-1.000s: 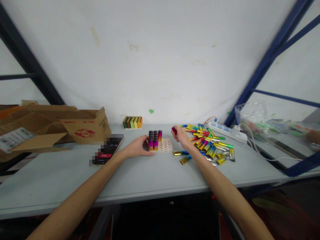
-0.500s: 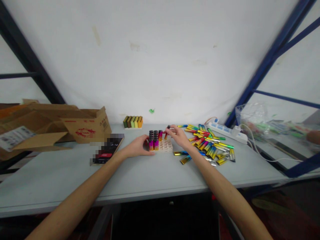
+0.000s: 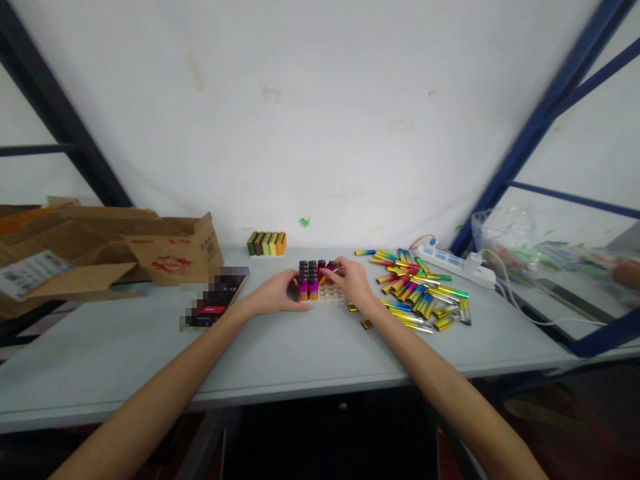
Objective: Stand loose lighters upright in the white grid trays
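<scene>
White wall (image 3: 320,133) is rising behind the pale table (image 3: 300,353). On it, the tray (image 3: 334,295) is sitting between both hands, with upright lighters (image 3: 308,283) filling 2 columns on its 9 o'clock side. The left hand (image 3: 279,293) is staying half-open, curving around that side, thumb and fingers parting; whether it is touching them, I cannot tell. The right hand (image 3: 354,279) is now reaching nearer those columns than before, pinching a purple lighter (image 3: 329,266) that is leaning more over the tray. Shiny tubes (image 3: 410,288) are lying at 3 o'clock, a phone (image 3: 225,291) at 9.
</scene>
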`<action>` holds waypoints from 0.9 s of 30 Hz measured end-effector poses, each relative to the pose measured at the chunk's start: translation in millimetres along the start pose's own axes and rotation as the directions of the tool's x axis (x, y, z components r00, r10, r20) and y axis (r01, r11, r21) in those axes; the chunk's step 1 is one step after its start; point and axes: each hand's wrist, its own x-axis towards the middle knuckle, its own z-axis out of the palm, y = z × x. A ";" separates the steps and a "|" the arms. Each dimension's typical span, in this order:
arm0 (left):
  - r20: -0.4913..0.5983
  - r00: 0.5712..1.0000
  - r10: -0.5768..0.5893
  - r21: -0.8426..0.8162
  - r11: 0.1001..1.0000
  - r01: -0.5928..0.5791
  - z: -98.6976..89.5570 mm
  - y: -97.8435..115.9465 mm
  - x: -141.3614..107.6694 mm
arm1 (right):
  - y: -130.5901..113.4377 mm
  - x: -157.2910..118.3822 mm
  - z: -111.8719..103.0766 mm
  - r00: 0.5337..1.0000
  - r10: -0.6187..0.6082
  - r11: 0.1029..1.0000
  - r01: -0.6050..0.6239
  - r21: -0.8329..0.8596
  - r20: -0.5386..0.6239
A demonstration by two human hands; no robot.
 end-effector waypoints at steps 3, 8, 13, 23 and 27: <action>-0.007 1.000 -0.008 -0.008 1.000 0.008 0.2 0.4 0.6 | -1.4 1.1 0.5 0.998 -0.053 0.992 0.050 -0.115 -0.024; 0.009 1.000 0.002 -0.017 1.000 -0.002 0.6 -0.9 1.8 | -9.7 0.4 -1.8 0.997 -0.020 0.926 0.046 -0.374 0.074; 0.018 1.000 0.005 0.007 1.000 -0.005 1.0 -2.8 1.4 | -20.9 -2.6 -0.1 0.990 0.057 0.844 0.022 -0.536 0.130; -0.004 1.000 0.005 -0.010 1.000 -0.005 1.5 -2.1 1.5 | -17.3 -3.3 -1.9 0.933 -0.160 0.891 0.277 -0.360 0.323; -0.014 1.000 -0.001 -0.024 1.000 0.000 1.2 -1.5 0.8 | -0.4 7.4 -29.4 0.903 -0.254 0.896 0.355 -0.267 0.348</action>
